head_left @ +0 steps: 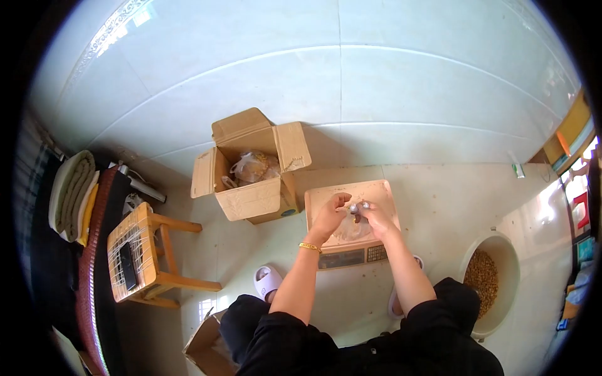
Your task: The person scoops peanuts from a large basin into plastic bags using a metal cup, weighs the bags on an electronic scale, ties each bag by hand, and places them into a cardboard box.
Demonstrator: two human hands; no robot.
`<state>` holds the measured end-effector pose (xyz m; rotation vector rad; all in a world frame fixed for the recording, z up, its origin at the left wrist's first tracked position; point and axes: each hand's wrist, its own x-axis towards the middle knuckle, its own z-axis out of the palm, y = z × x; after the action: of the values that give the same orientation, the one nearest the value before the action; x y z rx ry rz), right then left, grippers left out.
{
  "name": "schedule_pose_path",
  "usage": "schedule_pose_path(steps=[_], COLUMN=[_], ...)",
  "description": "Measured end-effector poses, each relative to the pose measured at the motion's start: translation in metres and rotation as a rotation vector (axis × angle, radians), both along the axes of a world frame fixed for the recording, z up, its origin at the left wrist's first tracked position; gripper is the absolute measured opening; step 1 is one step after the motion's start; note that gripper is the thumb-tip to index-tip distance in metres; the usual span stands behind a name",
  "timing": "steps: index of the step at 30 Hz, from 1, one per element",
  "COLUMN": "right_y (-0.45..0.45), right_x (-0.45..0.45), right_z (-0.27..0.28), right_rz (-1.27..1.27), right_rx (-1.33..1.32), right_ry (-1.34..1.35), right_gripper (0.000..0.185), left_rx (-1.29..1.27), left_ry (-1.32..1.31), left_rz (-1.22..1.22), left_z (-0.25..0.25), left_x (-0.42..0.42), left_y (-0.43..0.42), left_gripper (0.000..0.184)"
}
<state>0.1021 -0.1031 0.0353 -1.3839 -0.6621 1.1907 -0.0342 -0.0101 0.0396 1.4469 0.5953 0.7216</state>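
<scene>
A clear plastic bag with pale contents lies on the platform of an orange-pink weighing scale. My right hand is closed, its fingertips pinching the gathered top of the bag. Beside it on the left is my left hand, wearing a gold bracelet at the wrist. Its fingers are curved, with a gap between thumb and forefinger, close to the bag's neck. Nothing shows between them. On the scale's near side are a dark display and a keypad. What the bag holds is too small to make out.
Behind the scale to the left stands an open cardboard box with filled plastic bags inside. A wooden stool carries a dark phone-like object. To my right is a bucket of small brown pieces. Another cardboard box sits by my left leg.
</scene>
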Motion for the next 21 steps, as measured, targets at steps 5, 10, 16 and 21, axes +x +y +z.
schedule_pose_path(steps=[5, 10, 16, 21], right_y=[-0.008, -0.007, -0.006, -0.006], right_x=[0.003, -0.007, -0.026, -0.031], right_z=[0.012, 0.007, 0.012, 0.014], right_rz=[0.076, 0.011, -0.163, -0.216], right_rx=[-0.017, 0.003, 0.078, 0.213], right_ry=[-0.096, -0.789, -1.124, -1.144], right_gripper=[0.009, 0.021, 0.021, 0.017], left_rx=[0.242, 0.091, -0.372, -0.638], left_ry=[0.464, 0.562, 0.328, 0.25], left_rz=[-0.127, -0.121, -0.179, -0.071], left_z=[-0.013, -0.014, -0.03, 0.002], left_x=[-0.001, 0.0, -0.003, -0.004], left_y=[-0.018, -0.013, -0.007, -0.019], left_gripper=[0.026, 0.024, 0.025, 0.027])
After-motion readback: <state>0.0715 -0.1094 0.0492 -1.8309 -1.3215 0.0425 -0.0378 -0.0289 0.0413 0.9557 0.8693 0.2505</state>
